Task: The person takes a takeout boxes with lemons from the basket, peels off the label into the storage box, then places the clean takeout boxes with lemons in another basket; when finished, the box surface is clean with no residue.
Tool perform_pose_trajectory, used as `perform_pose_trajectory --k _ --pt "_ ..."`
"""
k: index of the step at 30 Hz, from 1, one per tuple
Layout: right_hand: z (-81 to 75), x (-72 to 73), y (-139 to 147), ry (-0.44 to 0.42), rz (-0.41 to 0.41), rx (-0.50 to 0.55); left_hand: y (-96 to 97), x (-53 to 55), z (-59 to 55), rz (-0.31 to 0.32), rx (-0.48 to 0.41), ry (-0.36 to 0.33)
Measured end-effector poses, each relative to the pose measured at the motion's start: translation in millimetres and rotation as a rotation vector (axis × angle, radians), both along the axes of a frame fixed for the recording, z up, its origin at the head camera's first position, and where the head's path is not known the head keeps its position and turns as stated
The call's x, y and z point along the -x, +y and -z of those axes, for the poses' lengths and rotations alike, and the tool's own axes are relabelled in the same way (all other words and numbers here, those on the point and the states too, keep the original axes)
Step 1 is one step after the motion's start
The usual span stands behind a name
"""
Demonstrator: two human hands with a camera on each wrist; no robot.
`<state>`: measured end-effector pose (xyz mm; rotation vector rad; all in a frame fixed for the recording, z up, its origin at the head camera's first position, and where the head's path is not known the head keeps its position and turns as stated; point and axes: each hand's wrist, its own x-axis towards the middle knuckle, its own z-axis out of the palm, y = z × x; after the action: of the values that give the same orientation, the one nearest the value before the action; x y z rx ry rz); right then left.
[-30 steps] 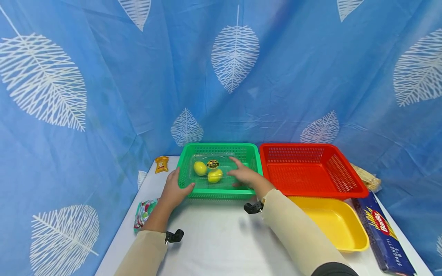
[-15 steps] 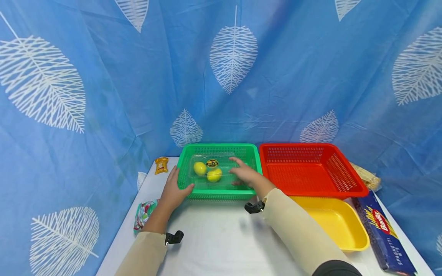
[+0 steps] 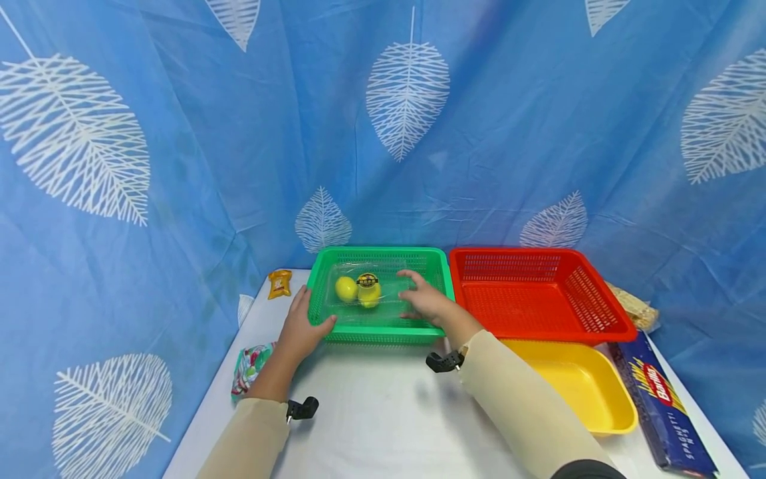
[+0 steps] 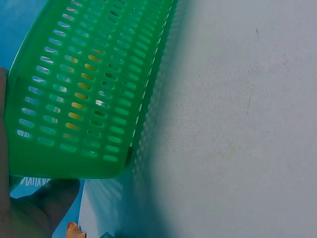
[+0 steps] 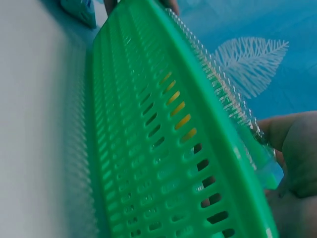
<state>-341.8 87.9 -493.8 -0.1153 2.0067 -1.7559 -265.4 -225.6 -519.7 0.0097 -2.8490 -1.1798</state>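
Note:
A clear plastic fruit box with a dark round label holds two yellow lemons. It sits within the green basket; the right wrist view shows its edge rising above the rim. My right hand grips the box's right end, fingers spread over the far part and thumb nearer. At the basket's front left corner, my left hand holds on, thumb across the front rim and fingers along the left side. The left wrist view shows mostly the basket's slotted wall, so the contact there is partly hidden.
A red basket adjoins on the right, with a yellow tray before it. Farther right lie a blue spaghetti box and a bag of dry food. An orange packet and a colourful packet lie left.
The label has shifted rightward relative to the lemons and now overlaps the right one; the right lemon sits closer to the left one. Both hands have hardly moved.

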Motion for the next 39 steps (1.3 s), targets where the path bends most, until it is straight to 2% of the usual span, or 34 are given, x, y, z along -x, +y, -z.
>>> perform_pose_trajectory --k 9,19,26,32,39 --pt "-11.7 -8.0 6.1 0.018 0.119 0.06 -1.4 0.8 -0.6 0.006 -0.009 0.003" --pt "-41.5 -30.8 16.8 0.044 0.116 0.105 -1.3 1.6 -0.3 0.001 -0.011 -0.016" --pt "-64.6 -55.3 27.2 0.044 0.131 0.105 -0.7 3.1 -0.5 0.002 -0.014 -0.015" --pt "-72.0 -81.4 42.2 0.047 0.111 0.096 0.8 -0.6 4.0 0.005 0.001 -0.037" --pt "-79.4 -112.0 53.3 0.078 0.064 0.097 0.7 0.5 -1.2 -0.017 -0.005 -0.031"
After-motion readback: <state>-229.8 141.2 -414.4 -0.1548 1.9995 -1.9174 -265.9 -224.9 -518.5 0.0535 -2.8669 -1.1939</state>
